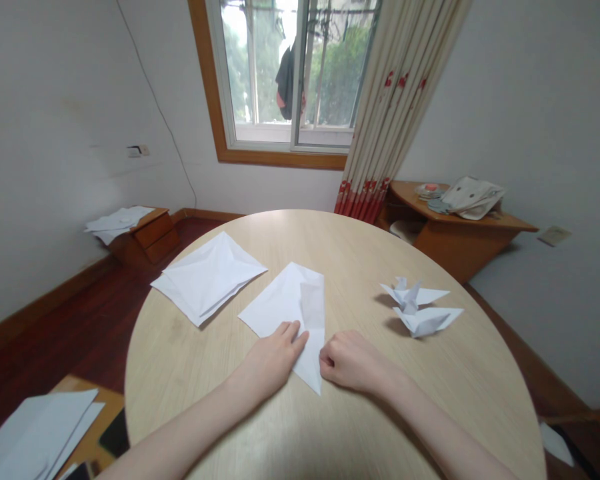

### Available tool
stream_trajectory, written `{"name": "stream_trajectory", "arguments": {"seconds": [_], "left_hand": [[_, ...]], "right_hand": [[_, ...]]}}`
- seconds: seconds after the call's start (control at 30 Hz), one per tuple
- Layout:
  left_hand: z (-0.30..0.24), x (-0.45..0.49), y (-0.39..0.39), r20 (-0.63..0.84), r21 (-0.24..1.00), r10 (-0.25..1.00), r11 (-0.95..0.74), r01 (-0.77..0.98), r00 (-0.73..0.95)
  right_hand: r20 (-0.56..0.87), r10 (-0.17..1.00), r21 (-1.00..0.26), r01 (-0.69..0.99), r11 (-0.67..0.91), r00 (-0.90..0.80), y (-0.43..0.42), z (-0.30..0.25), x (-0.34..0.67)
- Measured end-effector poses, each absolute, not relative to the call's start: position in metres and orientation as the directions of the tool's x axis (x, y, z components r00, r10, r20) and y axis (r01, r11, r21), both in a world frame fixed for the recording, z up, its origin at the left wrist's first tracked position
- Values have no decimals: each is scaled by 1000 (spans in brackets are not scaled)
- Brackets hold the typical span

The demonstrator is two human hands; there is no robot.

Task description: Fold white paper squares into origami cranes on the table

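Observation:
A partly folded sheet of white paper (276, 301) lies on the round table in front of me, with a narrow flap along its right side and a point toward me. My left hand (280, 350) rests on its lower part, fingers stretched out flat against the paper. Curled into a fist, my right hand (353, 360) sits at the paper's lower right edge, touching or very near it; nothing shows in its fingers. Further right stand two folded paper cranes (410, 297) (427, 322), close together with wings spread.
Creased square sheets (213, 273) are stacked at the left of the round wooden table (370, 247). More papers (35, 427) lie on a low surface at lower left and on a small cabinet (155, 237) behind. A corner desk (460, 240) holds a cloth bag (473, 198).

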State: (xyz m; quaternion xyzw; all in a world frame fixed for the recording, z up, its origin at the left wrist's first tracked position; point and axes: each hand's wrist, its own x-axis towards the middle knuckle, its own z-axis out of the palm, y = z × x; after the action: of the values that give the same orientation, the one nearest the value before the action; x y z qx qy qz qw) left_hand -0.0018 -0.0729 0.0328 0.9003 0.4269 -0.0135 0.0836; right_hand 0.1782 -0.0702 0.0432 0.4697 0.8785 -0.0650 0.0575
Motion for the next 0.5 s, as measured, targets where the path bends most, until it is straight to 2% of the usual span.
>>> {"name": "stream_trajectory", "arguments": {"seconds": [0.5], "left_hand": [[25, -8, -66, -25, 169, 751, -647, 743, 660]], "right_hand": [[-244, 760, -130, 797, 590, -603, -91, 54, 167]]}}
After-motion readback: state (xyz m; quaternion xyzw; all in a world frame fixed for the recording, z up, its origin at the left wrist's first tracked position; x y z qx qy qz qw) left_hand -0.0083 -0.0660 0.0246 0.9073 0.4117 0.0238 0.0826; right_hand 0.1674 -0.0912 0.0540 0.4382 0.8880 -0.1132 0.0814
